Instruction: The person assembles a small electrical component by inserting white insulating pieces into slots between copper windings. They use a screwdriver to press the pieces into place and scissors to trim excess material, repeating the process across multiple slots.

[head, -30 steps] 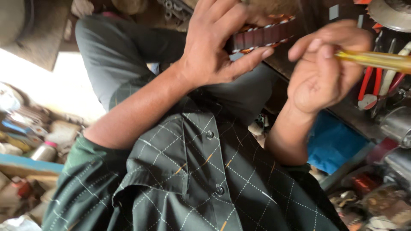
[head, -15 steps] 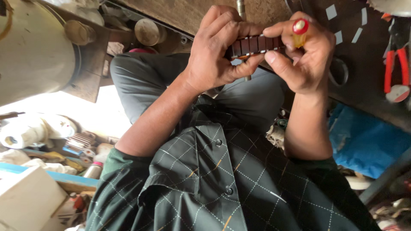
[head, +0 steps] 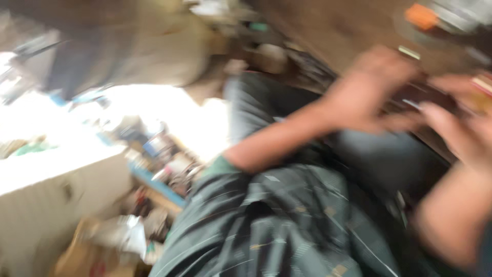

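Observation:
The whole view is smeared by motion. My left hand [head: 371, 95] reaches from the left over my lap and curls round a dark brown ribbed piece [head: 410, 97]. My right hand [head: 461, 131] meets it from the right, fingers against the same piece. A yellow and red tool handle [head: 484, 92] shows as a blur at that hand's upper edge, seemingly pinched in it. Below both forearms lie my dark green checked shirt [head: 287, 225] and grey trousers [head: 369, 154].
A brown wooden surface [head: 333, 25] lies beyond the hands, with an orange item [head: 423, 15] at the top right. A large beige container [head: 154, 51] is at the top left, a white box [head: 51, 195] at the left, and small clutter [head: 164, 169] beside it.
The camera has swung, so both hands now sit at the upper right and the picture is blurred. The hands stay together on the dark ribbed piece.

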Demonstrator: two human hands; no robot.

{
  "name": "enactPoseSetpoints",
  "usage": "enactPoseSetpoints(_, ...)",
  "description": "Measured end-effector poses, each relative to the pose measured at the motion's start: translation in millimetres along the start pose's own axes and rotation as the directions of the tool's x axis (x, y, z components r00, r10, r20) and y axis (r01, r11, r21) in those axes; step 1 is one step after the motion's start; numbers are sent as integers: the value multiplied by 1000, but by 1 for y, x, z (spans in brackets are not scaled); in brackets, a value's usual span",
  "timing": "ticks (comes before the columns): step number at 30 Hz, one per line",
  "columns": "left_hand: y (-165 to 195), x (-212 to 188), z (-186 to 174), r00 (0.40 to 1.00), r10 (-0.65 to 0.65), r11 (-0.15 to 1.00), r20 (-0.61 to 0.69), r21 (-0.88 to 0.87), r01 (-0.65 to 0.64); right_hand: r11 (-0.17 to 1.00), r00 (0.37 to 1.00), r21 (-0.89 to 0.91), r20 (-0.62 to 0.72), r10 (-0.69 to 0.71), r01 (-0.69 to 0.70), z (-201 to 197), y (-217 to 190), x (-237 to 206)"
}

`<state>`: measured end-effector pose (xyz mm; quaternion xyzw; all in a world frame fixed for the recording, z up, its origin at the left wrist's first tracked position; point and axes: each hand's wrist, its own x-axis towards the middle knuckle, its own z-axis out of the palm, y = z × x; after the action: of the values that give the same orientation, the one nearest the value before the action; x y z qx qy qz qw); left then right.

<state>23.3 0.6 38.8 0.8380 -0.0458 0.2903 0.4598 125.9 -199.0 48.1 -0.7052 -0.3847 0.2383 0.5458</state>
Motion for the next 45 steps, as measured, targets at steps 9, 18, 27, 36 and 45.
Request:
enactPoseSetpoints(9,-29,-3,36,1000,-19,1000,18,19,19,993,983,83,166,73,-88,38,12,30)
enactPoseSetpoints(18,-8,-11,17,999,-28,1000,-15,-1,28,980,996,188,-39,79,-71,4,43,-4)
enactPoseSetpoints(27,-16,-16,2,995,24,999,98,26,-27,956,727,-137,-680,98,-257,-67,69,-156)
enactPoseSetpoints(36,-22,-26,-1,994,-24,999,105,48,19,453,696,-638,-716,-51,-623,-65,66,-177)
enactPoseSetpoints(45,-23,-32,0,991,-72,995,110,72,64,518,853,-752,-516,-81,-407,-30,35,-135)
